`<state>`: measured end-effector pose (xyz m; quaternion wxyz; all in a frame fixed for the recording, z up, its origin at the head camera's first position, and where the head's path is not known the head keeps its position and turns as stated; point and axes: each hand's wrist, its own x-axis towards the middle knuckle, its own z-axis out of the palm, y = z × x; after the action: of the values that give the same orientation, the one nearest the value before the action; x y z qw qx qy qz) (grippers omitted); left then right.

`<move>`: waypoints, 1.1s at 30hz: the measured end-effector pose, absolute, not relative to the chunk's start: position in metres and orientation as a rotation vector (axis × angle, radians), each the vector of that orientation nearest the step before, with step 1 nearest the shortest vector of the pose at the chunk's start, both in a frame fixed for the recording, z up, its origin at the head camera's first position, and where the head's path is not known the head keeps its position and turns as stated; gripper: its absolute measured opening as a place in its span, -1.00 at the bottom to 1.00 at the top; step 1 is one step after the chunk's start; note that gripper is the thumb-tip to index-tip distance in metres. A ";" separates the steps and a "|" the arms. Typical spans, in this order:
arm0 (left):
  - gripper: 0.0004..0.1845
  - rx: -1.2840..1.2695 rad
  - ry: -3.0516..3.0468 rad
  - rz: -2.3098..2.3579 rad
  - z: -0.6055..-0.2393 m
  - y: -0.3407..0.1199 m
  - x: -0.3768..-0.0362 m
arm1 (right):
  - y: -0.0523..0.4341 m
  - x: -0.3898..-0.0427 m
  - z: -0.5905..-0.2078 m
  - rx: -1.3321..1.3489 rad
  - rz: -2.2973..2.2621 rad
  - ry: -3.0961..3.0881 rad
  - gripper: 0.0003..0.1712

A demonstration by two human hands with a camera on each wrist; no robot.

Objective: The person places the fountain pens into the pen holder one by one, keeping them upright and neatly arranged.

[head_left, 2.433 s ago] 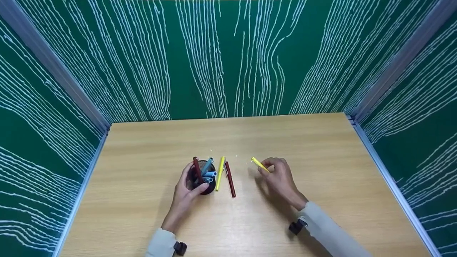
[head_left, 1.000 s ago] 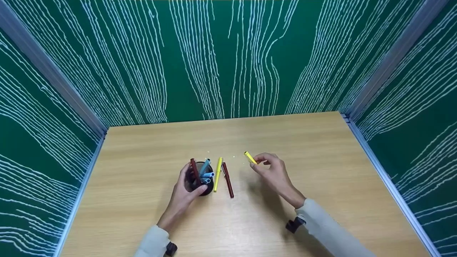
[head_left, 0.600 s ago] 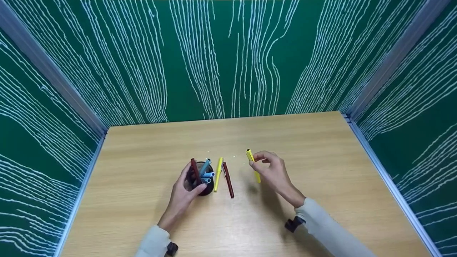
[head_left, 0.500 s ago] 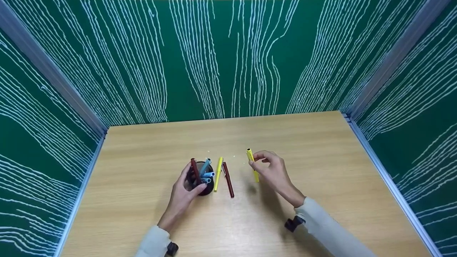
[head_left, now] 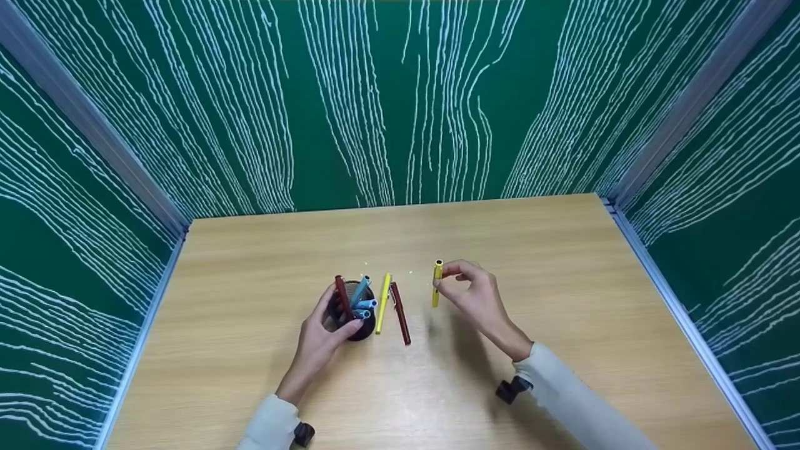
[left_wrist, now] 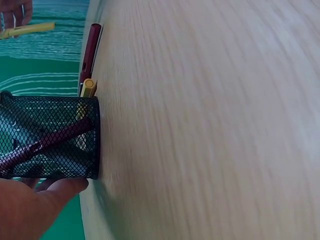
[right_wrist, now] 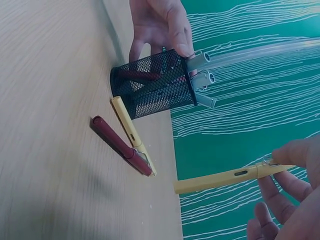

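The right hand (head_left: 478, 300) pinches a yellow pen (head_left: 437, 283) near its top, clear of the table (head_left: 562, 312), at about three o'clock from the mesh cup (head_left: 356, 319); the left hand (head_left: 322, 340) wraps round that cup, which already holds blue and dark red pens. By my reckoning the work is partly done; a second yellow pen (head_left: 382, 303) and a dark red pen (head_left: 400, 304) lie flat just right of the cup; the table is pale wood, walled by green panels (head_left: 400, 94) with white lines.

My right hand (head_left: 478, 299) pinches a yellow pen (head_left: 436, 283); right of the black mesh cup (head_left: 356, 312) lie a yellow pen (head_left: 382, 303) and a dark red pen (head_left: 400, 304), on light wood-grain desk (head_left: 562, 250), green white-lined walls (head_left: 400, 100)
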<state>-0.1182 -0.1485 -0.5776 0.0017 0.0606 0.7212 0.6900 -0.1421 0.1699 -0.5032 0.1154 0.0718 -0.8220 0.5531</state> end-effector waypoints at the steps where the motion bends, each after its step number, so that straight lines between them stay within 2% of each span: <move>1: 0.04 0.187 2.266 2.162 -0.578 -0.149 -0.118 | 0.169 -0.142 -0.502 0.213 1.623 -2.409 -0.86; 14: 0.04 0.170 2.275 2.161 -0.579 -0.150 -0.119 | 0.161 -0.151 -0.496 0.289 1.636 -2.396 -0.83; 23: 0.06 0.147 2.279 2.150 -0.578 -0.150 -0.119 | 0.152 -0.156 -0.496 0.295 1.651 -2.373 -0.88; 33: 0.04 0.205 2.271 2.163 -0.580 -0.149 -0.118 | 0.141 -0.159 -0.496 0.285 1.710 -2.351 -0.88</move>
<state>-0.1185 -0.1487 -0.5800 -0.0009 0.0651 0.7226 0.6882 -0.1591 0.1405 -0.4964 0.1101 0.0968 -0.8000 0.5818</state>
